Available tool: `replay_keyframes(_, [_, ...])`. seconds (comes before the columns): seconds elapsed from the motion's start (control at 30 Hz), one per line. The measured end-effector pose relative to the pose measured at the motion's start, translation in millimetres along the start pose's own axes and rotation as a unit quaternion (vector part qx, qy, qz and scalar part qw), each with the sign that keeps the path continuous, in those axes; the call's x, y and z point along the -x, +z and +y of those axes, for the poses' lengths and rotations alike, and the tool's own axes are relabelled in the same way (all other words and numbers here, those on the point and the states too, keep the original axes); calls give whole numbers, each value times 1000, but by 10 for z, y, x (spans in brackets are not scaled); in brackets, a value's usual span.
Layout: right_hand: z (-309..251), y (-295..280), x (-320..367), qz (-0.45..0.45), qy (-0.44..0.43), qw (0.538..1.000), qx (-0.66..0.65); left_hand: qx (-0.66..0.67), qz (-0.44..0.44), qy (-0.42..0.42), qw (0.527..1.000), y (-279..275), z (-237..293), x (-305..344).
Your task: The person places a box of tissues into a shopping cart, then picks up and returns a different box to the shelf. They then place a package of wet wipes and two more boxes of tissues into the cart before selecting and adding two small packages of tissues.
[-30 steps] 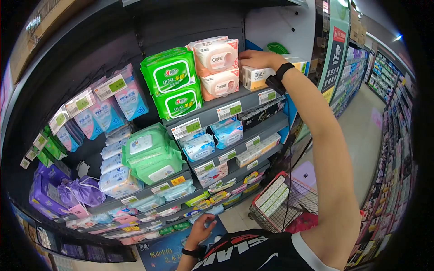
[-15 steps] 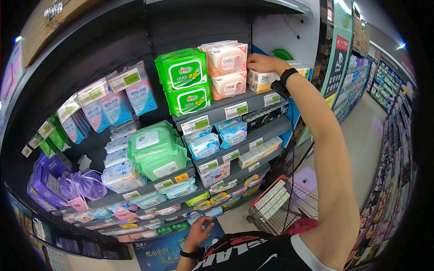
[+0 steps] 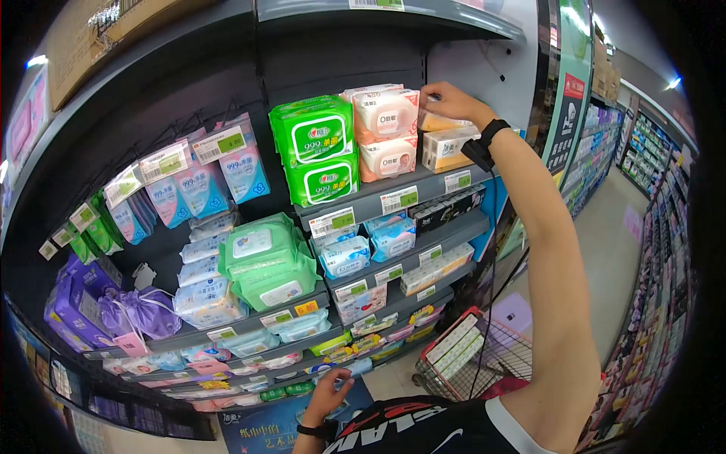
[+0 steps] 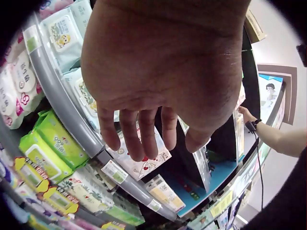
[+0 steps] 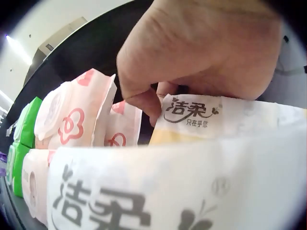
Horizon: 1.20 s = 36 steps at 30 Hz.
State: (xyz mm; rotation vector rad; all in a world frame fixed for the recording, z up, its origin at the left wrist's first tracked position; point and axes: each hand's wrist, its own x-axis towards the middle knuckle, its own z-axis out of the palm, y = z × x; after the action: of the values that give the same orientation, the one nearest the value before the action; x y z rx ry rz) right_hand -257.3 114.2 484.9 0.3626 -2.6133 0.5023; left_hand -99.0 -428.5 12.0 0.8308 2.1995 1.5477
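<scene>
At the right end of the upper shelf, my right hand (image 3: 457, 104) grips the end of a white-and-yellow tissue pack (image 5: 189, 117), its fingers curled at the pack's left end. A matching front tissue pack (image 3: 448, 148) stands just before it and covers its lower part in the right wrist view. Left of the hand are stacked pink wipes packs (image 3: 387, 125), then stacked green wipes packs (image 3: 314, 136). My left hand (image 3: 330, 392) is held low before my body, fingers loosely bent and holding nothing; its palm fills the upper left wrist view.
Lower shelves carry large light-green wipes packs (image 3: 265, 253), blue wipes packs (image 3: 393, 236) and purple bags (image 3: 144, 312). Price tags line the shelf edges. A wire shopping cart (image 3: 473, 348) holding boxes stands at the lower right, beside the aisle (image 3: 597, 227). A cable hangs from the right wrist.
My right hand has risen slightly, and the rear tissue pack now shows above the front one. The head view has shifted, with the shelves lower in it. My left hand stays low.
</scene>
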Motion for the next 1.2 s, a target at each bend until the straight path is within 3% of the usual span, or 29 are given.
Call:
replay_keyframes(0.1, [-35, -145, 55, 23, -58, 998, 10, -8, 3, 26, 1000, 19, -2, -2])
replay_keyframes(0.2, [-270, -249, 213, 21, -9, 999, 32, -17, -11, 28, 999, 42, 30, 11])
replay_keyframes(0.3, [-449, -292, 379, 78, -63, 973, 210, -12, -20, 27, 999, 61, 14, -8])
replay_keyframes(0.4, [-508, -301, 428, 78, -33, 962, 259, -18, -33, 20, 999, 110, 67, -41])
replay_keyframes(0.57, [-373, -357, 518, 257, -96, 898, 345, -55, -47, 46, 996, 162, 272, -117])
replay_keyframes(0.67, [-419, -446, 659, 198, -8, 906, 373, -53, -56, 62, 995, 201, 215, -156])
replay_keyframes(0.77, [-402, -499, 792, 210, -20, 868, 449, -44, -77, 39, 995, 266, 226, -175])
replay_keyframes(0.87, [-480, -666, 940, 176, -21, 867, 466, -39, -110, 10, 993, 282, 228, -162])
replay_keyframes(1.03, [-445, -798, 1371, 263, -25, 862, 433, -42, -126, 56, 990, 349, 164, -177])
replay_keyframes(1.1, [-449, -798, 1578, 310, -67, 850, 420, -38, -142, 55, 988, 376, 189, -213])
replay_keyframes(1.2, [-636, -717, 1969, 396, -60, 823, 403, -37, -172, 19, 984, 368, 326, -286])
